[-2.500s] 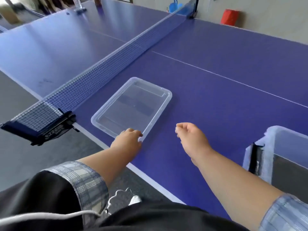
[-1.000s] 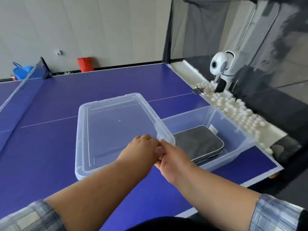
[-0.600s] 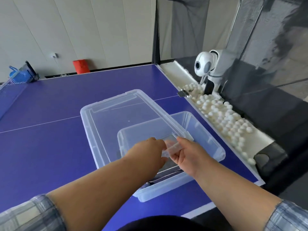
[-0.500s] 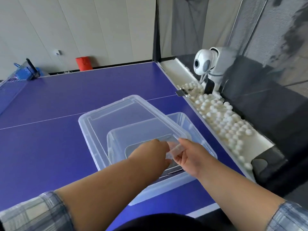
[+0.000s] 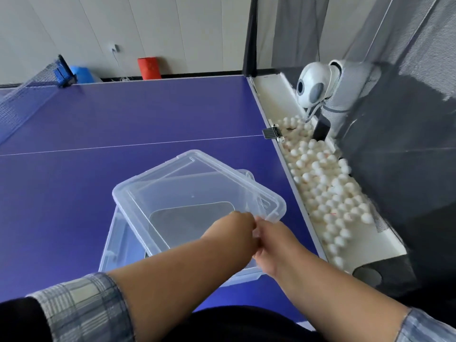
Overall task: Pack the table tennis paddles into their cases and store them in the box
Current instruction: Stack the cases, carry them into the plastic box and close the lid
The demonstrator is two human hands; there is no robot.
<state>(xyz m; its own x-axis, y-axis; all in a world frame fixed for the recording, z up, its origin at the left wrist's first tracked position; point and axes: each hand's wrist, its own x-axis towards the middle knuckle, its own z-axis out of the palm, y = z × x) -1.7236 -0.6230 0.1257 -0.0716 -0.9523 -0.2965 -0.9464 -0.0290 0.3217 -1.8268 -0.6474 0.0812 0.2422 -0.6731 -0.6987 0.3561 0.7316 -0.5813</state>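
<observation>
**Lid skewed over the box, both hands at its near edge**

You hold the clear rectangular plastic lid by its near edge, with your left hand and your right hand pinched shut on it side by side, knuckles almost touching. The lid hangs above the clear plastic storage box, which stands on the blue counter directly in front of you.

The relation that matters is the twist between the two. The lid's long axis runs from your hands away and to the left of the box's own long axis, so the lid's far left corner juts past the box, and the box's left wall shows uncovered below it. The box's far right corner peeks out beyond the lid on the opposite side.

Through the lid you can see a dark grey flat paddle case lying inside the box, so the storing looks done and closing is what remains.

Both hands sit at one end, about equally near, which gives you little leverage over the far end. I judge you will need to swing that far end towards the tray of white balls until the edges line up, then lower it.
</observation>
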